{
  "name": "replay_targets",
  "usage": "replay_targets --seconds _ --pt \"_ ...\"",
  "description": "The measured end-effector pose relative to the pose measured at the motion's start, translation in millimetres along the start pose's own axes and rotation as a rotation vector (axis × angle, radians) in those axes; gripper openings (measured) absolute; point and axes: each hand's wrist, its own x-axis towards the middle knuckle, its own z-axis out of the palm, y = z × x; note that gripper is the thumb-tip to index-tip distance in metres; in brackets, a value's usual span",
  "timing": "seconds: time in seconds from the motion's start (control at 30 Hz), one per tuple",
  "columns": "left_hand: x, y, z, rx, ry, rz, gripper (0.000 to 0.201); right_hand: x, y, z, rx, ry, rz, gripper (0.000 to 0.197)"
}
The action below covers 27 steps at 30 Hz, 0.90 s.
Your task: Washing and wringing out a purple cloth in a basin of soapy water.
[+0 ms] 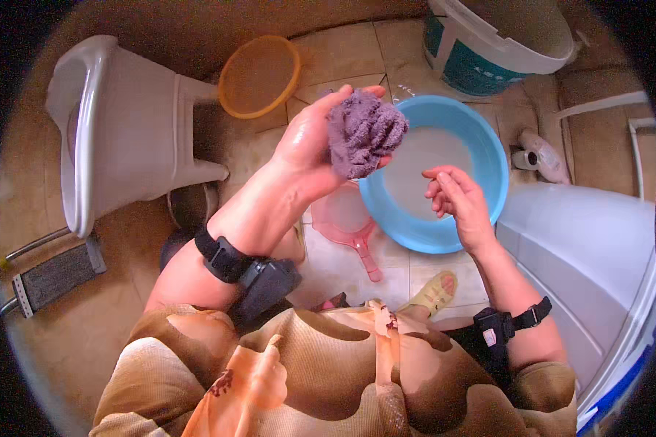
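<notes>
My left hand [304,140] is raised left of the basin, palm up, with its fingers behind a bunched purple cloth [366,133] of fluffy, towel-like fabric. Below and to the right of the cloth, a round light-blue basin [493,207] stands on the tiles with cloudy liquid in it. Over the basin hovers my right hand [459,204], its fingers loosely bent and apart, nothing in them. Partly under my left wrist is a pink plastic dipper [361,262], its handle pointing toward me. Black straps with small devices sit on both my forearms.
A white plastic stool [131,124] stands at the left, a round orange lid-like piece [260,76] beyond it. A large white and teal bucket [481,65] is at the far right. A pale plastic panel [576,240] borders the right side; a flat grey mop head [60,277] lies lower left.
</notes>
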Motion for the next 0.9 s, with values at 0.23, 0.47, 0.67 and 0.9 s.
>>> replay_targets --seconds 0.23,0.47,0.67,0.9 --pt "-4.7 -23.7 33.5 0.029 -0.042 -0.026 0.032 -5.9 -55.9 26.1 -0.103 0.099 -0.490 0.050" --pt "2.3 -36.0 69.2 -0.271 -0.174 -0.004 0.014 -49.5 -96.7 91.8 -0.715 0.288 -1.088 0.054" --pt "-31.8 -108.1 119.0 -0.159 -0.364 0.169 0.040 -51.7 -119.9 23.8 -0.071 0.511 -0.640 0.042" --pt "-15.3 -92.2 108.2 -0.664 -0.800 0.158 0.026 -109.5 -123.1 112.1 -0.595 0.271 -1.044 0.048"
